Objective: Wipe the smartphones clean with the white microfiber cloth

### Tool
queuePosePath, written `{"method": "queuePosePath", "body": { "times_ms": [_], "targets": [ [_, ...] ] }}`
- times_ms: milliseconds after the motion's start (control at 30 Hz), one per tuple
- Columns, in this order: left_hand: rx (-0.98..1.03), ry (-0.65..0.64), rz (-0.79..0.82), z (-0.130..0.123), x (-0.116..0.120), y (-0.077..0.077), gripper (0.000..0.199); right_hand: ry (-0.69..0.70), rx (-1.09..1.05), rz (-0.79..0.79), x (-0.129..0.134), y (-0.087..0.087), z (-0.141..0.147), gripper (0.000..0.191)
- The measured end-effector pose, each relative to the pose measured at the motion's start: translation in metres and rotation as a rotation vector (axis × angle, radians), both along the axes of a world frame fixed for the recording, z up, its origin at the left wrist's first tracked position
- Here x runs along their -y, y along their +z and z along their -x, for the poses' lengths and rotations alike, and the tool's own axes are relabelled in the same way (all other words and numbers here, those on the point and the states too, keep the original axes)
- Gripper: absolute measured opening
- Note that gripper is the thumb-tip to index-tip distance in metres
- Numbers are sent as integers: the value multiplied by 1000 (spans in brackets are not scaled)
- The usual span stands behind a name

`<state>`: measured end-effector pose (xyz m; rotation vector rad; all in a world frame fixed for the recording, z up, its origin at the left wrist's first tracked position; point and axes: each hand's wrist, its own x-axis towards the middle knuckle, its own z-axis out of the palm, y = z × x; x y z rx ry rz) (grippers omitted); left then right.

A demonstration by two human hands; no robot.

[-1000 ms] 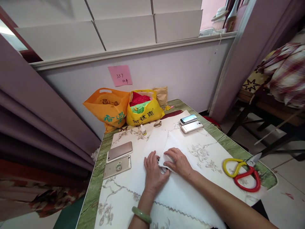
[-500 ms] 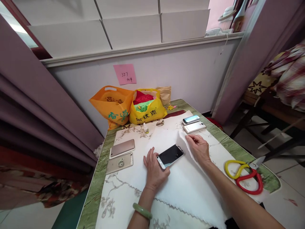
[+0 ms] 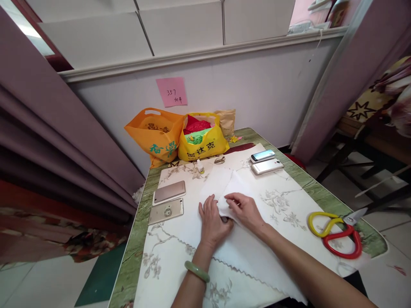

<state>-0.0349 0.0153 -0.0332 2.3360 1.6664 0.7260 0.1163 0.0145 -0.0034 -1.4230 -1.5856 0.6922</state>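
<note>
A white cloth [image 3: 257,261] with a zigzag edge lies on the table, its right side folded over a smartphone [image 3: 224,219]. Only a small dark bit of that phone shows beneath the fold. My left hand [image 3: 212,221] rests around the phone, fingers on its far side and thumb near, under the cloth's edge. Close by, my right hand [image 3: 246,211] is closed at the folded cloth, pinching its edge over the phone. A green bangle [image 3: 197,271] sits on my left wrist.
Two phones, one rose gold [image 3: 170,192] and one gold [image 3: 166,211], lie left. A blue-screened phone [image 3: 262,156] and a white phone [image 3: 267,166] lie right. Scissors [image 3: 337,231] rest at the right edge. Behind stand a small bottle [image 3: 200,167], an orange bag [image 3: 157,137] and a yellow bag [image 3: 205,145].
My right hand has brought the cloth's right side leftward over the phone, covering its screen. My left hand stays at the phone. The view has shifted slightly.
</note>
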Motion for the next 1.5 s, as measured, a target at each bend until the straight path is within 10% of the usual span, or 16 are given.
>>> {"method": "queuePosePath", "body": {
  "times_ms": [100,367,600,767,933,1100,1233,1400,1500],
  "targets": [
    [14,1,-6,-1,0,0,61,-52,296,-121,-3,-8,-14,27],
    [50,18,49,-2,0,3,58,451,644,-181,5,-26,-24,41],
    [60,-22,163,12,-6,6,63,95,825,-19,6,-27,-28,51],
    [55,-98,193,22,-6,9,67,442,805,-134,17,-24,-24,50],
    [30,-105,131,20,-3,10,61,120,809,12,22,-22,-19,62],
    [-4,-80,90,17,-1,8,56,353,784,-74,22,-20,-19,62],
    [-22,-72,41,16,0,6,55,46,808,69,22,-18,-22,68],
    [-32,-87,56,16,1,5,55,383,781,-57,24,-19,-19,65],
    [-36,-80,23,16,1,5,55,76,796,75,19,-19,-20,65]
  ]
}}
